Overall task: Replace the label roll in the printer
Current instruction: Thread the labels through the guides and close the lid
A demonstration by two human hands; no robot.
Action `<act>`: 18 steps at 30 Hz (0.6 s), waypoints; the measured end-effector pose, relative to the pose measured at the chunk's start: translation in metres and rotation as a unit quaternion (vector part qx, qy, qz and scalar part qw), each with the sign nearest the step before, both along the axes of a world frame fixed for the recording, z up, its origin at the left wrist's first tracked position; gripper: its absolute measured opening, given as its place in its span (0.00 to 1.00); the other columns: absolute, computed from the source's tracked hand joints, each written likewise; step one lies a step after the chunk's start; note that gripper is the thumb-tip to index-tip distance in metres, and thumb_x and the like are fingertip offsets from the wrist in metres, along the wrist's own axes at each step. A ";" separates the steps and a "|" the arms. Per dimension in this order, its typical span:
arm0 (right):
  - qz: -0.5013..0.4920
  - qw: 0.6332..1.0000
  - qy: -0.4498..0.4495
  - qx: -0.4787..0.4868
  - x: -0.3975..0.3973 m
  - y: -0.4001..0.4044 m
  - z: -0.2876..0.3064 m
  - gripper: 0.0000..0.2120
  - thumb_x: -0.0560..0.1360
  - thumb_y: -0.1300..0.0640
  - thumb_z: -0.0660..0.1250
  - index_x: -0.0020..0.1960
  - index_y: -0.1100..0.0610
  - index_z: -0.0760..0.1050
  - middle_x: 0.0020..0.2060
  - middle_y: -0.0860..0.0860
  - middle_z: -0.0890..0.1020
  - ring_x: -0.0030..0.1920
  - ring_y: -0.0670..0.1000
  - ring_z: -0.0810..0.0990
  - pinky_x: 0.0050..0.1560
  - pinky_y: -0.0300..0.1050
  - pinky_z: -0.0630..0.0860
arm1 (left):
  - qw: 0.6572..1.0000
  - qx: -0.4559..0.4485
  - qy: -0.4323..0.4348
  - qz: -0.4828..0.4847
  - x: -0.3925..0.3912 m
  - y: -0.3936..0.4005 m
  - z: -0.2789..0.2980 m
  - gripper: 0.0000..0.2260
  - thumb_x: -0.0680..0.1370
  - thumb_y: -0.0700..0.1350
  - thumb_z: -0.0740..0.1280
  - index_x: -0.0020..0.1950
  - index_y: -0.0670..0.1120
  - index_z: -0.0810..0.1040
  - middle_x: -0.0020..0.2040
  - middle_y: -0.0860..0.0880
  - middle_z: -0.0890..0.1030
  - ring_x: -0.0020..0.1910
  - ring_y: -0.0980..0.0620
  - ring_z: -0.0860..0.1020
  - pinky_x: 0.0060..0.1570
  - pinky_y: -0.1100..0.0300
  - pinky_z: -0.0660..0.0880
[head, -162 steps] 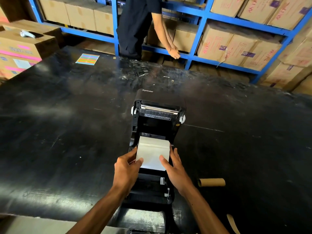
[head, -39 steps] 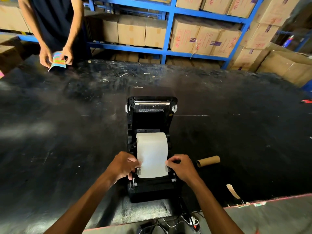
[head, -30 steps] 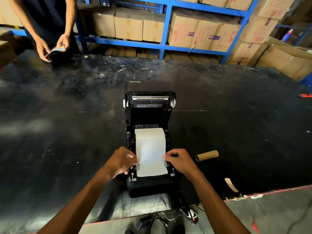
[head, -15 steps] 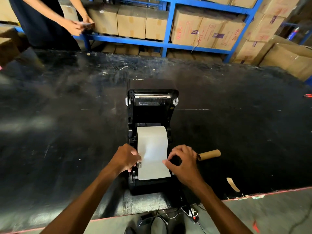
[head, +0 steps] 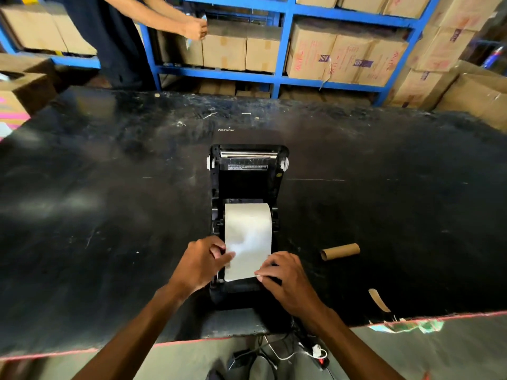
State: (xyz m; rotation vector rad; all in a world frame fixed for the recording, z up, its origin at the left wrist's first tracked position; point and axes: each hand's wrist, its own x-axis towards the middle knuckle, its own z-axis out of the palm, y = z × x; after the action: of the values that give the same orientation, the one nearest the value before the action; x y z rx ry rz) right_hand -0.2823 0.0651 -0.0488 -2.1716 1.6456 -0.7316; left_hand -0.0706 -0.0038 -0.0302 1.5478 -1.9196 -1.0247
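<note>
A black label printer (head: 247,182) stands open on the black table, its lid tipped back. A white label roll (head: 247,229) sits in the bay, and its paper strip runs toward me over the front feed path. My left hand (head: 204,263) rests at the strip's left edge with the thumb on the paper. My right hand (head: 285,275) pinches the strip's near right corner. An empty brown cardboard core (head: 340,251) lies on the table to the right of the printer.
A torn paper scrap (head: 378,300) lies near the table's front right edge. Cables and a plug (head: 315,352) hang below the front edge. Another person (head: 115,37) stands behind the table at blue shelves (head: 282,45) stacked with cardboard boxes.
My hands have shifted along the strip's edges; the right hand has dropped to the near right corner. The person behind has turned to the shelf, arm reaching right.
</note>
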 end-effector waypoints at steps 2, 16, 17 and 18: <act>-0.012 1.000 -0.008 0.005 -0.001 0.002 0.001 0.09 0.75 0.54 0.65 0.49 0.54 0.83 0.45 0.52 0.80 0.51 0.52 0.74 0.55 0.44 0.64 | 0.997 -0.025 -0.046 -0.048 0.004 0.014 -0.001 0.20 0.68 0.59 0.75 0.55 0.53 0.76 0.39 0.58 0.78 0.34 0.58 0.79 0.34 0.66 0.74; -0.011 0.999 -0.021 -0.033 -0.002 0.027 0.003 0.06 0.73 0.58 0.68 0.42 0.54 0.84 0.38 0.51 0.82 0.44 0.53 0.77 0.49 0.41 0.63 | 0.935 -0.267 -0.205 -0.110 -0.011 0.083 0.006 0.06 0.77 0.41 0.67 0.44 0.44 0.84 0.43 0.46 0.83 0.44 0.44 0.80 0.41 0.54 0.77; -0.006 0.999 -0.022 -0.035 -0.002 0.030 0.003 0.06 0.73 0.58 0.68 0.42 0.54 0.84 0.37 0.51 0.82 0.43 0.53 0.77 0.48 0.42 0.64 | 0.935 -0.273 -0.201 -0.106 -0.011 0.088 0.006 0.06 0.77 0.40 0.67 0.45 0.44 0.85 0.43 0.45 0.83 0.45 0.43 0.80 0.42 0.54 0.78; -0.002 0.999 -0.023 -0.035 -0.002 0.032 0.003 0.06 0.73 0.59 0.69 0.41 0.54 0.84 0.37 0.52 0.82 0.42 0.53 0.77 0.48 0.43 0.65 | 0.934 -0.277 -0.200 -0.103 -0.012 0.092 0.007 0.06 0.75 0.38 0.68 0.46 0.43 0.85 0.43 0.45 0.84 0.44 0.43 0.81 0.41 0.55 0.78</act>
State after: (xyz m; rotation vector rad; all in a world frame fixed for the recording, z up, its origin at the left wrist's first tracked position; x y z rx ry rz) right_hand -0.2846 0.0966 -0.0457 -2.1823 1.6261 -0.8474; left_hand -0.0826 0.0878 -0.0231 1.3018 -2.4125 -0.1847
